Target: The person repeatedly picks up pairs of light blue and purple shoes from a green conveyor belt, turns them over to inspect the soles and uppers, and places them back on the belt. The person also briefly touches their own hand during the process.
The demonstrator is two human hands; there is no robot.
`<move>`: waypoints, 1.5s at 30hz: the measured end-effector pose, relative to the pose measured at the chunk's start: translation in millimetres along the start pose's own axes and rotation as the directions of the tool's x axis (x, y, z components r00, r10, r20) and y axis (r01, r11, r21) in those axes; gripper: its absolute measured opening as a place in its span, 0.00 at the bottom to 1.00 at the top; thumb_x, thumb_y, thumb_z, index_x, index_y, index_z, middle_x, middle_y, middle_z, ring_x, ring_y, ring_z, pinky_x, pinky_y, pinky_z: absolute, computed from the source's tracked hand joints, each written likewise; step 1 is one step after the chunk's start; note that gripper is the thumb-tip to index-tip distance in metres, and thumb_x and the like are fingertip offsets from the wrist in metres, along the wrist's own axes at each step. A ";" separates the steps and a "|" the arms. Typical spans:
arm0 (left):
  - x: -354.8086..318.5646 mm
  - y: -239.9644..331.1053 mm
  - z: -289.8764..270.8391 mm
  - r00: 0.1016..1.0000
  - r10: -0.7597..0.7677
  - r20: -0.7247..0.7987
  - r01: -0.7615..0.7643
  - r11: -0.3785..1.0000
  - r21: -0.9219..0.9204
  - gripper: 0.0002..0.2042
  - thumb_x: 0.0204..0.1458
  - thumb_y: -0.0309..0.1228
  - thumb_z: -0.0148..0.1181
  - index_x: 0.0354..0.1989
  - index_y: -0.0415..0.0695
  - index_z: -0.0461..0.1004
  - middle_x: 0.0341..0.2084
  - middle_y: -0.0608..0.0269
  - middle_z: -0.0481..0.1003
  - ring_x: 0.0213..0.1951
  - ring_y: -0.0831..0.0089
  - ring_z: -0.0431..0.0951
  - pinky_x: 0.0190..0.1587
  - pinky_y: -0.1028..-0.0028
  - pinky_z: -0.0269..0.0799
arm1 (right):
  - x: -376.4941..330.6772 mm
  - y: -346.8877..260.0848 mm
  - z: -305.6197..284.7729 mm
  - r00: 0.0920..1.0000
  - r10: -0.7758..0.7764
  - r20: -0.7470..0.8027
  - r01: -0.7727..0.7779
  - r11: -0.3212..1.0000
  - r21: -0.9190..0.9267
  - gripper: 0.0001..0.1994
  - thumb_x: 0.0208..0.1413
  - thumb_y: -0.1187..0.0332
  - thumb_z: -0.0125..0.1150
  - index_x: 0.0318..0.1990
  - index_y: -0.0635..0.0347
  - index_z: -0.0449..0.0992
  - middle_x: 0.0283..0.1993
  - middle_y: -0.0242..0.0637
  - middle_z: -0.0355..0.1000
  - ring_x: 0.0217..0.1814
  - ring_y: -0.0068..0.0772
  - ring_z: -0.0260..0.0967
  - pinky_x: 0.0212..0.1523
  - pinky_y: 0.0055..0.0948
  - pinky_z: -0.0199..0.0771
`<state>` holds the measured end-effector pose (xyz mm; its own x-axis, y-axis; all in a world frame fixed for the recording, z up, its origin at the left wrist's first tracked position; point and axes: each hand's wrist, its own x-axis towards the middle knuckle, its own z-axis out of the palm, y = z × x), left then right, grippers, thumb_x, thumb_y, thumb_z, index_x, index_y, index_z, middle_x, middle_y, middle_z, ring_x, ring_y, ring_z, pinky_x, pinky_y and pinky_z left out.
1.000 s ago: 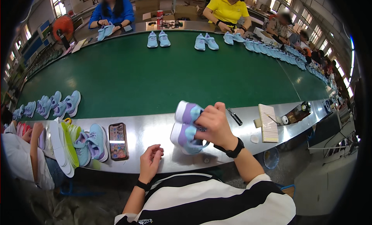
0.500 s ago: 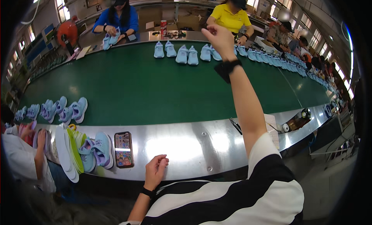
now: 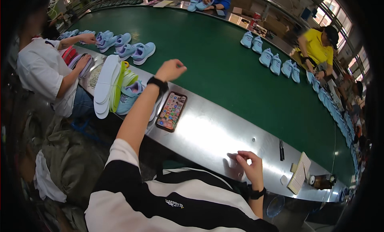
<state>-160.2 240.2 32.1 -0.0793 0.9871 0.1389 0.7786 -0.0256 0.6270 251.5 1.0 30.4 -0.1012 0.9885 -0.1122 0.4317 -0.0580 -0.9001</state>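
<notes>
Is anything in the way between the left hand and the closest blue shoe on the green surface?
No, nothing visible stands between them. The left hand is just to the right of that blue shoe, and only green surface shows in the gap.

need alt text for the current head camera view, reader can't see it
A person's apparently empty left hand extends over a green worktop, near light-blue shoes standing on it. The right hand hovers above the metal ledge, where a phone lies nearer the left hand.
</notes>
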 end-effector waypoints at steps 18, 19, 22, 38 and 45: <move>117.5 -159.7 -88.9 0.648 -0.711 -0.275 0.631 0.298 0.716 0.43 0.40 0.55 0.71 0.65 0.52 0.63 0.67 0.56 0.57 0.68 0.51 0.55 0.63 0.51 0.57 | 8.2 36.7 19.0 0.944 -0.318 -0.092 0.296 0.935 -0.197 0.04 0.46 0.75 0.64 0.31 0.60 0.81 0.28 0.37 0.77 0.31 0.37 0.72 0.36 0.31 0.69; 116.3 -163.8 -90.7 0.658 -0.717 -0.229 0.627 0.354 0.694 0.43 0.40 0.55 0.71 0.66 0.52 0.63 0.67 0.56 0.58 0.68 0.53 0.55 0.63 0.52 0.56 | 9.3 36.5 19.7 0.941 -0.323 -0.096 0.301 0.934 -0.192 0.04 0.46 0.75 0.63 0.30 0.60 0.81 0.28 0.37 0.77 0.31 0.37 0.72 0.36 0.31 0.69; 117.8 -165.6 -89.0 0.729 -0.648 -0.220 0.592 0.436 0.678 0.43 0.37 0.54 0.74 0.64 0.52 0.65 0.65 0.57 0.62 0.67 0.55 0.58 0.65 0.52 0.54 | 11.4 32.9 23.8 0.939 -0.313 -0.142 0.286 0.941 -0.183 0.03 0.46 0.76 0.63 0.29 0.60 0.80 0.27 0.37 0.77 0.29 0.36 0.71 0.34 0.30 0.68; -155.2 129.5 -4.8 0.873 0.310 0.377 -0.173 0.919 -0.354 0.34 0.47 0.44 0.71 0.60 0.44 0.63 0.36 0.57 0.72 0.35 0.71 0.76 0.37 0.74 0.74 | 3.7 32.1 42.7 0.913 -0.161 -0.375 0.161 0.986 -0.031 0.25 0.54 0.70 0.63 0.59 0.66 0.66 0.43 0.37 0.67 0.34 0.23 0.60 0.35 0.24 0.66; -235.4 127.1 76.6 0.881 -0.025 0.472 0.236 0.888 -0.394 0.30 0.53 0.37 0.65 0.61 0.36 0.63 0.34 0.57 0.73 0.34 0.75 0.75 0.36 0.76 0.73 | -4.6 32.2 25.1 0.962 0.072 -0.262 -0.049 0.994 0.094 0.29 0.53 0.61 0.67 0.56 0.71 0.66 0.34 0.40 0.72 0.35 0.27 0.69 0.38 0.26 0.72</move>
<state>5.2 16.7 20.3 0.2038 0.9452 -0.2550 0.4276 0.1483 0.8917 243.3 -8.9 -8.6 0.1690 0.9836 -0.0626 0.3495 -0.1192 -0.9293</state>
